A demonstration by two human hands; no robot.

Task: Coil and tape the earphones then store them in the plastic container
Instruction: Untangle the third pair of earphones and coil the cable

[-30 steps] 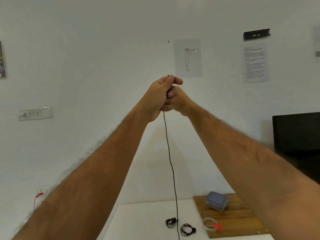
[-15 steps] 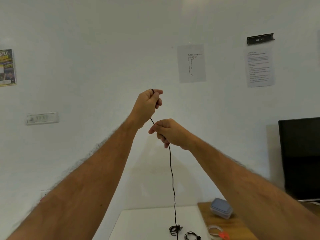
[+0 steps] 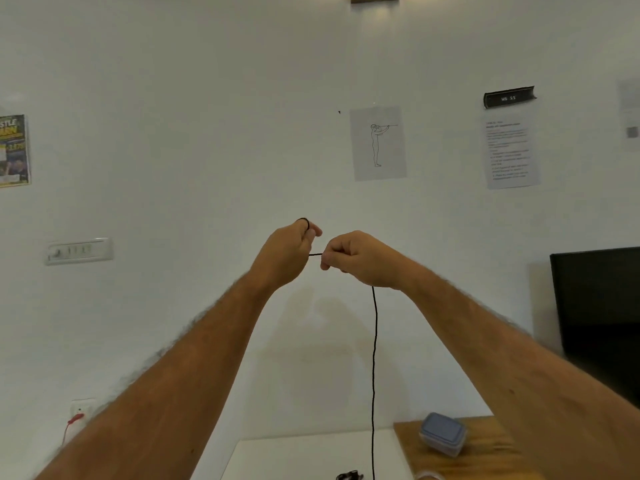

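**Coiling under way, first loops only**

Cable (image 3: 374,358) is held up in front of the wall by both hands. Left hand (image 3: 285,252) is clenched around the wound part; a small black loop is seen over its top finger. Right hand (image 3: 360,259) is pinched on the cable just beside the left, with a short taut run between the two fists. Below the right hand the rest hangs straight down and leaves the frame at the bottom edge.

Change over the last second: hands were pressed together higher up, then the right was dropped lower, and now it has been brought level again, just beside the left. Judged as one wrap cycle being completed: slack fed, then laid onto the left fingers.

Long tail is left to wind, so taping is not yet due. Plastic container (image 3: 443,438) sits lidded on the wooden board (image 3: 491,455), well below. Another dark coiled piece (image 3: 349,475) lies on the white table (image 3: 294,459).
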